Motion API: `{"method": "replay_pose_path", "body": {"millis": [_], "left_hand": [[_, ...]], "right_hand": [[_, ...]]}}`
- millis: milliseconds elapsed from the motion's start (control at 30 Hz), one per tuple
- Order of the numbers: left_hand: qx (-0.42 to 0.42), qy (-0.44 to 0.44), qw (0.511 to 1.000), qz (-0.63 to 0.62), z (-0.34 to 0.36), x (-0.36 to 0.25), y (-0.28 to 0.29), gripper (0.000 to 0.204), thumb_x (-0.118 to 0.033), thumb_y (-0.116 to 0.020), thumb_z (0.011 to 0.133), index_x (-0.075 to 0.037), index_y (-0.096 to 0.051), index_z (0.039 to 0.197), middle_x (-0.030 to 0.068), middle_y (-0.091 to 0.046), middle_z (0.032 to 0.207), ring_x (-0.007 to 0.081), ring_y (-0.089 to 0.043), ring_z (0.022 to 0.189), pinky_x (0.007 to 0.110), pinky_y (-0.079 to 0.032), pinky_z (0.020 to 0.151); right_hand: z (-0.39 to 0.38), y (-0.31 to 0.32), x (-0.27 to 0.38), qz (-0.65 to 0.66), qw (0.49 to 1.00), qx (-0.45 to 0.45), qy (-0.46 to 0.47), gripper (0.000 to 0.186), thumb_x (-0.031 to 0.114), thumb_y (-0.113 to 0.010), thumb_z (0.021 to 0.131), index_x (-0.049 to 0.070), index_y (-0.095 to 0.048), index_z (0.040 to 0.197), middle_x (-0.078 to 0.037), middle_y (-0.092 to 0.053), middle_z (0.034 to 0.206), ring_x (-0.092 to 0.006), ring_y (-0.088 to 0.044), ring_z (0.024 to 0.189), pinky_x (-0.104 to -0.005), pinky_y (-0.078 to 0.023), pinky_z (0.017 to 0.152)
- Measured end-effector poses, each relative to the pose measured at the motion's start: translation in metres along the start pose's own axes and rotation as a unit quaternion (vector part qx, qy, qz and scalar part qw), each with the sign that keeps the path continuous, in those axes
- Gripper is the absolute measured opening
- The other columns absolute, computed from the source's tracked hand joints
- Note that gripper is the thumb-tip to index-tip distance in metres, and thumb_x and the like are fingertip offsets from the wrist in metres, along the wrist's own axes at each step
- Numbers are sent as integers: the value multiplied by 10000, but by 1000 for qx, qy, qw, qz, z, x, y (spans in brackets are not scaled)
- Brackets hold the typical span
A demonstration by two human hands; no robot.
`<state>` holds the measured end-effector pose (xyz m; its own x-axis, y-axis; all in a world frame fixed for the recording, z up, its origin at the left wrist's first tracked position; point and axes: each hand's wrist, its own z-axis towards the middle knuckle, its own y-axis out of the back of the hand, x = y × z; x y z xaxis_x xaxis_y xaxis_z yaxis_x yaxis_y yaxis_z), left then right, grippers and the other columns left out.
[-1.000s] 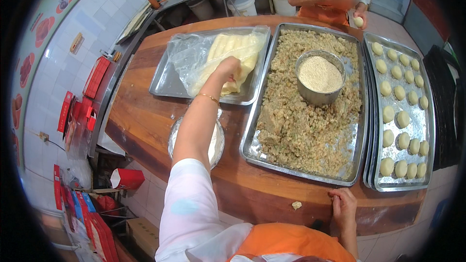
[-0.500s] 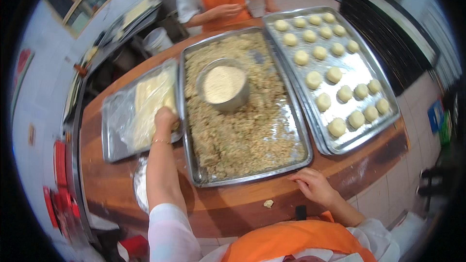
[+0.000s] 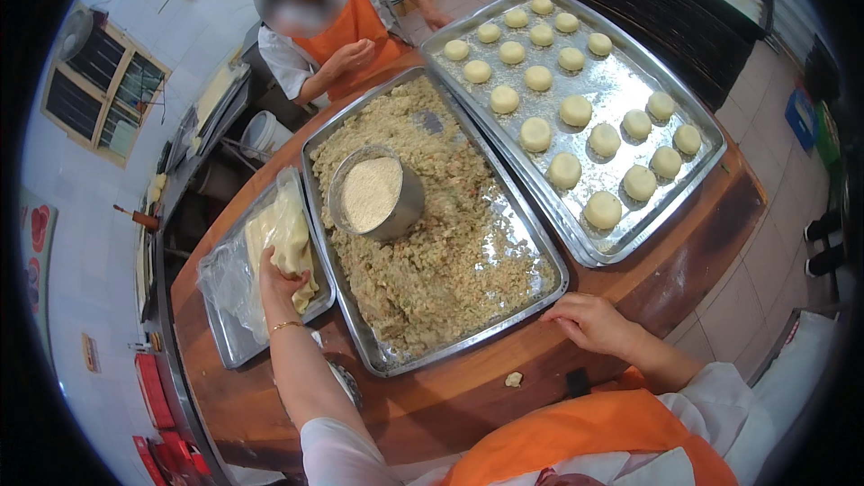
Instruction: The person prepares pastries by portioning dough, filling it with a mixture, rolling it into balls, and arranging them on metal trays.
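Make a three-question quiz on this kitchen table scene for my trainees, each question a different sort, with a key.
1. Multiple choice: Where does the metal pot stand?
a) on the bare wood
b) in the tray of crumbly mixture
c) on the window ledge

2. True or false: The left hand is at the pale dough with clear plastic around it.

3. Short answer: Which is the right hand nearer to, the tray of crumbly mixture or the tray of dough rounds?

Key: 1. b; 2. true; 3. the tray of crumbly mixture.
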<state>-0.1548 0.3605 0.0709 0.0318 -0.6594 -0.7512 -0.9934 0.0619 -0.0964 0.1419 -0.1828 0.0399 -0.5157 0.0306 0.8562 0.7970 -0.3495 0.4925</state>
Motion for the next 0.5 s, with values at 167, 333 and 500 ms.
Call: {"method": "replay_pose_path", "body": {"millis": [167,333,500], "left_hand": [[-59,4,960,275,27,15,-7,345,-311,-785,838,-67,-645,1039,125,-600,759,271,-568,604,398,-495,543],[-24,4,937,348,23,2,-13,341,-306,-792,817,-79,-653,1030,119,-566,703,264,-536,550,406,-470,488],[134,-83,983,91,41,-39,36,339,-365,-671,920,-210,-624,1218,28,-663,1178,214,-625,1029,453,-525,774]], "right_hand": [[0,-3,-1,-14,1000,24,-3,188,21,-637,869,87,-706,1031,-103,-681,972,-312,-674,880,-384,-548,758],[0,0,-4,4,1000,4,-8,189,20,-630,870,84,-704,1031,-111,-675,972,-317,-672,874,-388,-547,755],[6,1,-6,14,1000,28,7,210,-25,-616,854,66,-704,1022,-123,-674,940,-320,-674,848,-385,-544,733]]}}
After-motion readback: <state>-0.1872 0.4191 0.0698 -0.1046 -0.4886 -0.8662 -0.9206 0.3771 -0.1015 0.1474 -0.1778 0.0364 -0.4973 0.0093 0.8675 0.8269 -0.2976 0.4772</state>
